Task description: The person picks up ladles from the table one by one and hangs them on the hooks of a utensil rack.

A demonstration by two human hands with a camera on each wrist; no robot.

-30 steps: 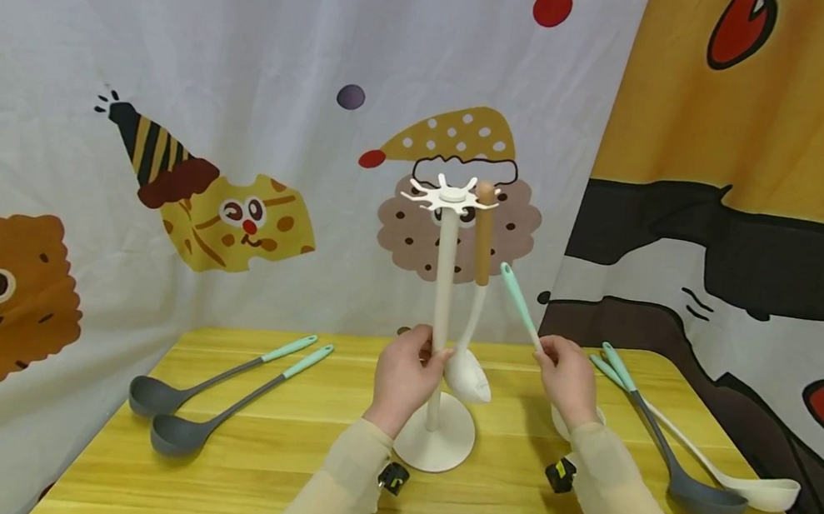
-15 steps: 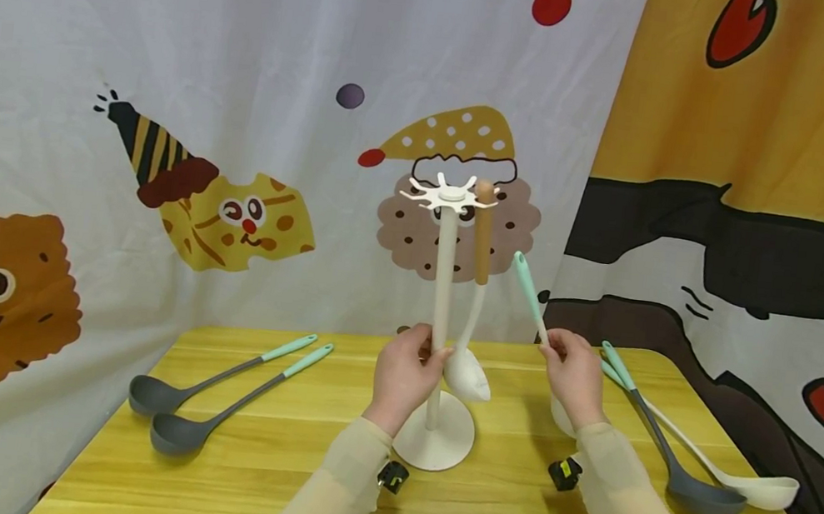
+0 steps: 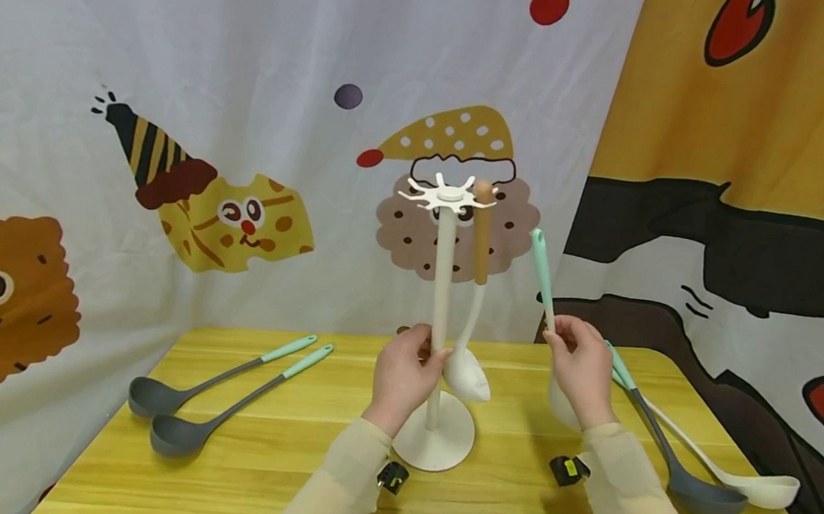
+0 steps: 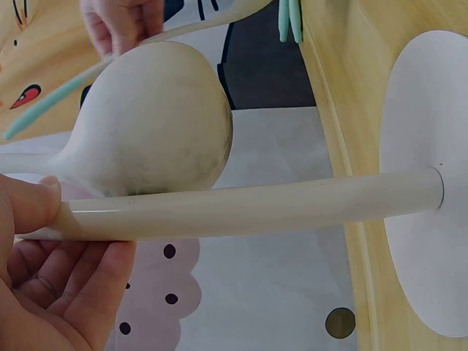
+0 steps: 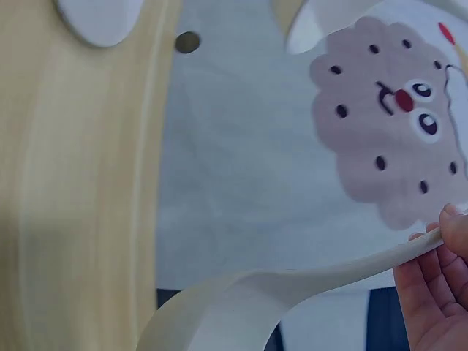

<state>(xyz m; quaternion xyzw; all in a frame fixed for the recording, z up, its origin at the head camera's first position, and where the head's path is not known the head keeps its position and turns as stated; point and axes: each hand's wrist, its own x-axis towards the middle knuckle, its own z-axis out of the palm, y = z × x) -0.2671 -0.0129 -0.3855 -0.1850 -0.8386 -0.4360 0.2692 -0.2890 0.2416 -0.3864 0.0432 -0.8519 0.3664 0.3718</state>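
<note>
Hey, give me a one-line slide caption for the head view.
Left hand gripping a white stand, right hand holding a mint-handled white ladle, more ladles lying on the wooden table.

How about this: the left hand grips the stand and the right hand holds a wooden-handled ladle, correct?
Not quite: the ladle in the right hand has a mint-green handle, as the head view shows. The left hand does grip the stand.

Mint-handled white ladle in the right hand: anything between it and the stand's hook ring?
Yes: the wooden-handled ladle hangs from the hook ring on the side facing the held ladle. The left hand grips the pole well below.
</note>
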